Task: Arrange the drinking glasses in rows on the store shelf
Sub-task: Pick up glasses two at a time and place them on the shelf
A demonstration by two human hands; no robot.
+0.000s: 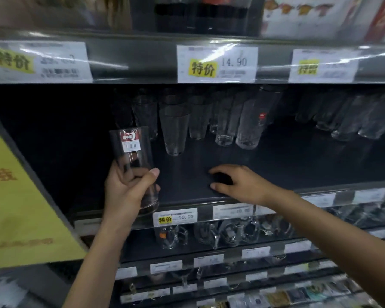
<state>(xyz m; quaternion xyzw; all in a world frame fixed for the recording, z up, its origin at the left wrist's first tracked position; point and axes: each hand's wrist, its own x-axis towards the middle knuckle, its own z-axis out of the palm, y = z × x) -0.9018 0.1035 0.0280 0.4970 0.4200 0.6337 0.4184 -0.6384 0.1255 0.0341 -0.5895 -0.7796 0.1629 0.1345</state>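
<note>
My left hand (126, 192) grips a tall clear drinking glass (131, 150) by its lower half. The glass carries a red and white label and is held upright just in front of the dark shelf (298, 165), at its left part. Over the shelf's front middle, my right hand (238, 183) hovers with thumb and fingers loosely curved, and nothing shows between them. Several clear glasses (175, 130) stand towards the back of the shelf in the middle, one bearing a small red sticker (262, 116). Further right stands another group of glasses (351, 121).
A shelf edge with price tags (217, 63) runs close overhead. A yellow sign (16, 196) hangs at the left side. The shelf below holds glass mugs (222, 232), behind a rail with a 10.00 price tag (175, 216). Lower shelves carry small packaged goods.
</note>
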